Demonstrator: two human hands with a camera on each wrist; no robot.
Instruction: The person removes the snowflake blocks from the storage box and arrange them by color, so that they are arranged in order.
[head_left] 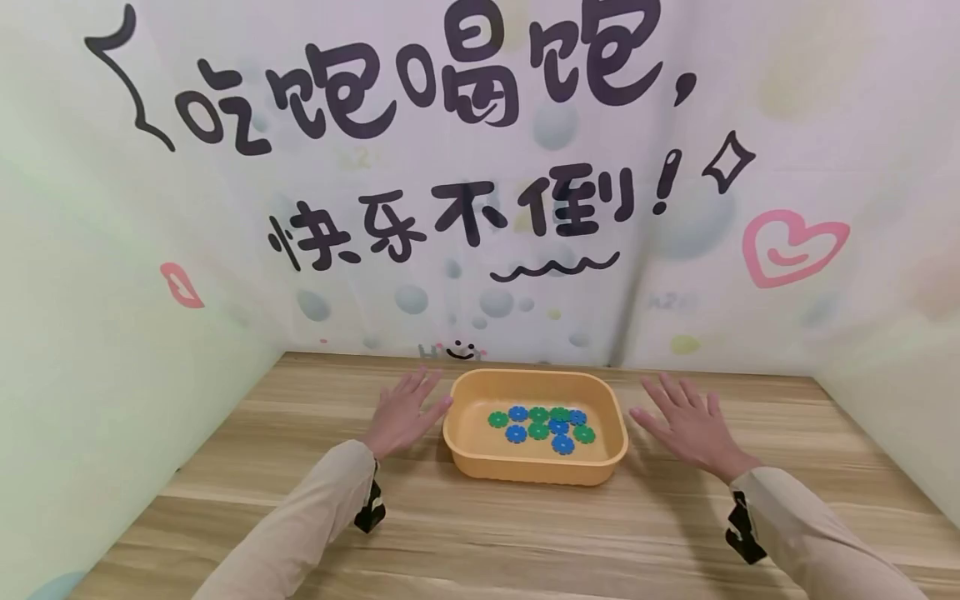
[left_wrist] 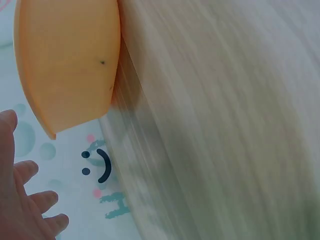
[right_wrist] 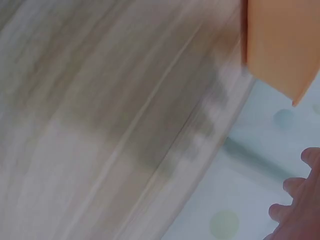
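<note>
An orange-yellow plastic basin (head_left: pixel 525 469) stands on the wooden table, holding several flat notched discs, some green (head_left: pixel 538 431) and some blue (head_left: pixel 516 433). To its left is my left hand (head_left: pixel 401 417), fingers spread and straight, thumb tip right by the rim. On the other side my right hand (head_left: pixel 690 427) is held with its fingers spread, a little apart from the basin. Neither hand holds anything. In the left wrist view the basin's outer wall (left_wrist: pixel 70 60) shows beyond the fingertips. The right wrist view catches a corner of the basin (right_wrist: pixel 280 45) and part of the hand.
A wood-grain table (head_left: pixel 480 542) spreads around the basin. Behind it hangs a white printed cloth (head_left: pixel 465 308) with dark lettering, and pale walls (head_left: pixel 112 375) close in the sides. Black wrist devices (head_left: pixel 370 510) sit under both cuffs.
</note>
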